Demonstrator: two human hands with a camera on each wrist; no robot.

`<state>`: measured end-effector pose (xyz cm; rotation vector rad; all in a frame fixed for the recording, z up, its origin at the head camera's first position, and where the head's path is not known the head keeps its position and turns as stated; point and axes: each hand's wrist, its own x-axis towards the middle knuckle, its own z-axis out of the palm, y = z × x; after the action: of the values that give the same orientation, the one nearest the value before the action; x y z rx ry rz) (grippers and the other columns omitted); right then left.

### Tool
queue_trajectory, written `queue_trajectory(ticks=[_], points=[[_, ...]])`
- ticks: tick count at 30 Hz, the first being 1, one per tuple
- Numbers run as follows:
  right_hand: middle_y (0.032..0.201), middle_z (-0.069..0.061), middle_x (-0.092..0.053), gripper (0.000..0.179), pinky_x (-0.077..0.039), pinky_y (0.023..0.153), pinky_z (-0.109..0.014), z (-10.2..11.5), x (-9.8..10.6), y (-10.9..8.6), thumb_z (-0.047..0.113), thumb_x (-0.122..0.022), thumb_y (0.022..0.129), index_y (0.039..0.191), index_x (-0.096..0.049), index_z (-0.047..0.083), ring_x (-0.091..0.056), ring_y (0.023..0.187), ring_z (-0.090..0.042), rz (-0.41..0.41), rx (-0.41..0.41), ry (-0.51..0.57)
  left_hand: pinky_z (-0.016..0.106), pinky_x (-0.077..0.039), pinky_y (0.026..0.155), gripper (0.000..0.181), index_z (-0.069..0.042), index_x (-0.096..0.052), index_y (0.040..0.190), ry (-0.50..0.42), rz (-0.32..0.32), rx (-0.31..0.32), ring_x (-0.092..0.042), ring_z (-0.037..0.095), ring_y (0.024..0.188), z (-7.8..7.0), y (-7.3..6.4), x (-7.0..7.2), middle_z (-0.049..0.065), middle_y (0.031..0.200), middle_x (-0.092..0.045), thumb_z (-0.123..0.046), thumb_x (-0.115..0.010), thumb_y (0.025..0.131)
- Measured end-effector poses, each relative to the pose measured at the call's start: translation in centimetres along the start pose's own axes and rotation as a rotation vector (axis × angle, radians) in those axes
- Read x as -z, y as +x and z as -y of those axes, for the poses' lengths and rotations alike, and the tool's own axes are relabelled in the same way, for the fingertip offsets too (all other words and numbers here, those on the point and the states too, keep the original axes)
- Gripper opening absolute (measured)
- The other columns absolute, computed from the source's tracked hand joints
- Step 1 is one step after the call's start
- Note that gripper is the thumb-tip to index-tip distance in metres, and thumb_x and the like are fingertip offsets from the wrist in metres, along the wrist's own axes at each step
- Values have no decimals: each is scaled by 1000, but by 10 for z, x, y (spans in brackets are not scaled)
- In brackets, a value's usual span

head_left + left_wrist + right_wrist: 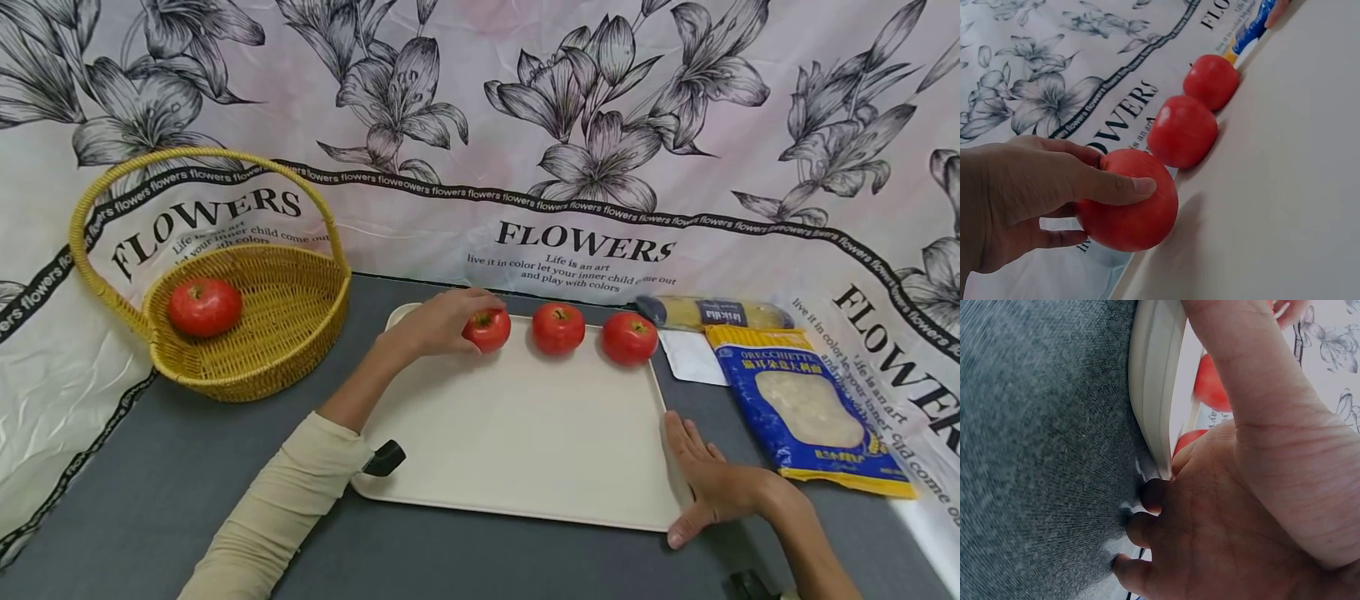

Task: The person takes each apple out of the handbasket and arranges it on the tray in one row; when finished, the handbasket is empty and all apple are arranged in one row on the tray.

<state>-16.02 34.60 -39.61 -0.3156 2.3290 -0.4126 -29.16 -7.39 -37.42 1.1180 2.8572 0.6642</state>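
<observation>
My left hand (442, 325) holds a red tomato (487, 330) over the far left part of a cream tray (525, 433). In the left wrist view the thumb lies across this tomato (1138, 215) and the fingers curl behind it. Two more tomatoes, one in the middle (558, 328) and one at the right (629, 338), stand in a row along the tray's far edge. My right hand (708, 475) rests at the tray's right edge, fingers extended and thumb spread toward the near corner. The right wrist view shows its palm (1210, 512) beside the tray's rim (1157, 381).
At the left stands a yellow wicker basket (255, 367) with a tall handle and one tomato (205, 307) inside. On the right lie a blue and yellow pasta bag (810, 408), a long pasta packet (712, 313) and a white flat piece (692, 357). A flower-printed sheet (420, 217) hangs behind.
</observation>
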Motion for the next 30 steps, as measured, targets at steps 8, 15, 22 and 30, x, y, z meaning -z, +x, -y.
queue_trajectory(ticks=[8, 15, 22, 30], points=[[164, -38, 29, 163, 12, 115, -82, 1, 1, -3, 57, -92, 68, 156, 29, -7, 25, 150, -62, 3, 3, 15, 47, -54, 110, 52, -15, -63, 142, -5, -31, 37, -61, 35, 130, 0, 0, -7, 15, 152, -55, -12, -78, 93], [164, -38, 28, 162, 10, 116, -82, 2, 0, -2, 57, -92, 68, 157, 27, -7, 23, 151, -62, -5, 16, 3, 43, -57, 104, 42, -11, -70, 133, 33, -140, 27, -64, 32, 119, 0, 1, -11, 17, 136, -63, -9, -79, 92], [164, -38, 29, 162, 11, 115, -82, 0, 2, -5, 55, -93, 68, 157, 28, -7, 26, 150, -62, -8, 17, 10, 42, -58, 103, 40, -6, -71, 130, 65, -207, 3, -65, 35, 114, -5, 7, -17, 22, 132, -62, -6, -80, 91], [164, -37, 28, 162, 11, 116, -82, 1, 0, -3, 57, -92, 68, 157, 28, -6, 24, 151, -62, -4, 6, 8, 41, -58, 98, 38, -6, -70, 130, 102, -235, -18, -66, 33, 106, -4, 6, -23, 19, 124, -63, -8, -79, 92]])
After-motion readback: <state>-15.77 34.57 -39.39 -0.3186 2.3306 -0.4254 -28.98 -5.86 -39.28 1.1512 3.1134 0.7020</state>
